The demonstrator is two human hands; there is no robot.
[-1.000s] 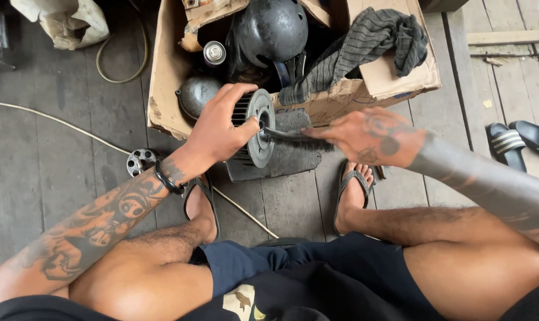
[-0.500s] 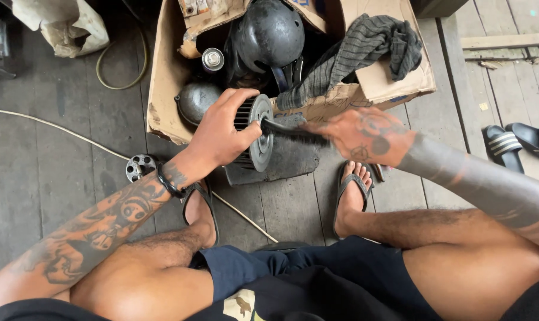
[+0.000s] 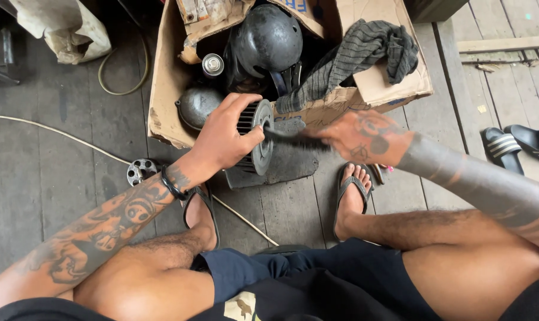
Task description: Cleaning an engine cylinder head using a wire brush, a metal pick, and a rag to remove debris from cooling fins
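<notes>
My left hand [image 3: 222, 139] grips a round slotted metal cover [image 3: 258, 142] at the end of a grey motor housing [image 3: 290, 160] that lies on the wooden floor between my feet. My right hand [image 3: 364, 138] holds a dark, slim tool [image 3: 290, 138], blurred, with its tip against the cover's centre. Both forearms are tattooed. A black band sits on my left wrist.
Behind the motor stands a torn cardboard box [image 3: 168, 89] with dark round metal parts, a spray can [image 3: 213, 64] and a grey cloth [image 3: 352, 53]. A small metal wheel [image 3: 141, 171] and a pale cable [image 3: 55, 134] lie at left. Black sandals [image 3: 516, 145] lie at right.
Both hands stay on the cover and tool with only slight shifts; the right hand's tool blurs as it works at the cover.
</notes>
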